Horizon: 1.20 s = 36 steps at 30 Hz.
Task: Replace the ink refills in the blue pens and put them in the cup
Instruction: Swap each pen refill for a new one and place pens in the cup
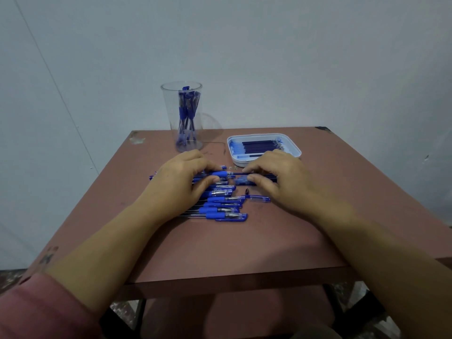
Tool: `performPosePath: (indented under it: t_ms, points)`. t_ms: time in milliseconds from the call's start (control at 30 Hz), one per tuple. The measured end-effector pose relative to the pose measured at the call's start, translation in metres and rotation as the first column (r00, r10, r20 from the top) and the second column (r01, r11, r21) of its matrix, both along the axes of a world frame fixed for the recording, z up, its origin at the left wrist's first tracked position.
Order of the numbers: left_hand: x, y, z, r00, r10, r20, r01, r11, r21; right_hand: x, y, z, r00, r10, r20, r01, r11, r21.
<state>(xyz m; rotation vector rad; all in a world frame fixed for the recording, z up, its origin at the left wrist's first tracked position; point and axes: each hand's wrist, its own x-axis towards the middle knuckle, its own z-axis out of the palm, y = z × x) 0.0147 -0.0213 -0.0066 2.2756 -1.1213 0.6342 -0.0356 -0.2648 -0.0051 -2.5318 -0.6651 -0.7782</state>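
Left hand (182,178) was found pinched on a clear-barrelled, blue-gripped plastic pen (219,174) at the far edge of the pen pile (220,204). Right hand (274,176) was pinched on its thin dark refill (238,173). Both were judged light and slippery; the rubber grip was advised.

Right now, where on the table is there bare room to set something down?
Bare table lies between the row of pens and the near edge, and right of the tray. Crowded mid-table: left hand grips a pen, right hand its refill, over the row.

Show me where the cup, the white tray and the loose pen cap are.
cup (170,111): head view, on its clear wall.
white tray (238,162): head view, on its near wall.
loose pen cap (260,198): head view, on its middle.
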Motion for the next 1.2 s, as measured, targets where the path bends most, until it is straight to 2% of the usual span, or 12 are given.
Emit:
performPosePath:
  t_ms: [100,233,500,667,833,1067,1133,1200]
  points:
    - [0.0,0.0,0.0,1.0,-0.002,0.0,0.002,1.0,0.003,-0.002,0.001,0.001,1.0,0.019,0.004,-0.019,1.0,-0.021]
    - [0.0,0.0,0.0,1.0,0.003,-0.002,-0.003,1.0,-0.007,-0.005,-0.002,0.002,0.999,-0.035,0.006,0.035,0.998,0.044]
    - [-0.003,-0.004,0.0,1.0,-0.011,0.014,0.011,1.0,0.021,0.006,0.003,-0.006,0.997,0.07,0.018,-0.07,0.997,-0.022]
    - [0.0,-0.002,-0.001,1.0,0.001,0.019,-0.002,1.0,0.012,0.006,-0.009,-0.002,0.994,-0.017,-0.107,0.022,0.999,0.038]
    - [0.001,-0.002,-0.002,1.0,-0.002,0.022,0.002,1.0,0.008,0.007,-0.008,0.005,0.93,0.018,-0.367,-0.024,1.0,-0.012]
    - [0.001,-0.003,-0.001,1.0,-0.002,0.015,0.002,1.0,0.007,0.007,0.0,0.011,0.902,0.003,-0.431,-0.035,0.997,-0.066]
    - [0.001,-0.002,-0.001,1.0,0.0,0.014,0.0,1.0,0.007,0.005,-0.001,0.013,0.911,-0.006,-0.413,0.003,1.0,-0.008]
    - [0.002,-0.001,-0.001,1.0,0.005,0.011,-0.005,1.0,0.007,0.004,-0.002,0.012,0.932,0.007,-0.362,0.047,0.989,0.142]
